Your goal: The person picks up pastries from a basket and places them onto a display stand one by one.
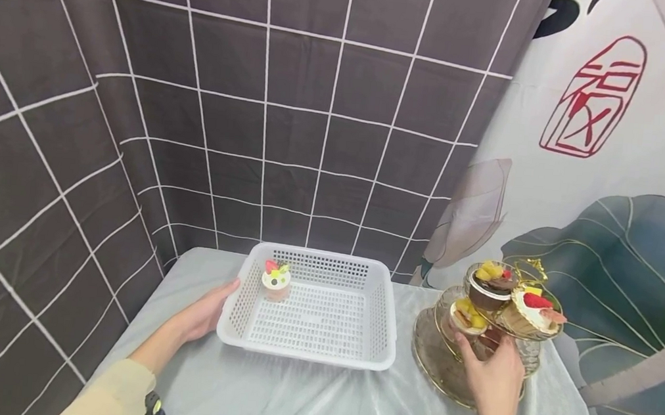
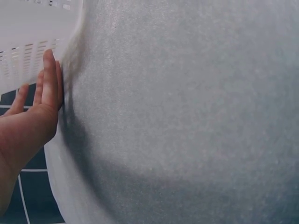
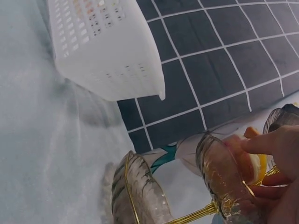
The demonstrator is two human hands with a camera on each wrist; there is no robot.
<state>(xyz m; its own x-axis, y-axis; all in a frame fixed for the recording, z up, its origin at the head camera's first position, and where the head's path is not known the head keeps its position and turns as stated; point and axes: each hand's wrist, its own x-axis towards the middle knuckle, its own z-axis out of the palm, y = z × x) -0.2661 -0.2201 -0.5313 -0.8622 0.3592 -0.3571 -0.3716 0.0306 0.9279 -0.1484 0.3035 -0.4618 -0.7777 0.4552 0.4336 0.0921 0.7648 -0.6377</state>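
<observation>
My left hand [image 1: 208,313] lies against the left side of a white plastic basket [image 1: 307,358], its fingers extended along the wall. A small cupcake with white cream and a strawberry [image 1: 275,281] stands inside, near the basket's left end. My right hand [image 1: 496,373] reaches into a tiered glass stand with gold rims [image 1: 443,372]. There its thumb and fingers hold a cupcake topped with yellow fruit [image 1: 468,313] on the middle tier; the right wrist view shows the thumb on this cupcake [image 3: 244,156]. The finger ends are partly hidden by the tier above.
On the stand's top tier sit a chocolate cupcake [image 1: 490,288] and a cream tart with strawberry [image 1: 532,312], right above my right hand. A gold ornament [image 1: 535,269] rises behind them. Pale cloth covers the table [image 1: 292,402]. A dark grid-patterned curtain [image 1: 291,131] hangs behind.
</observation>
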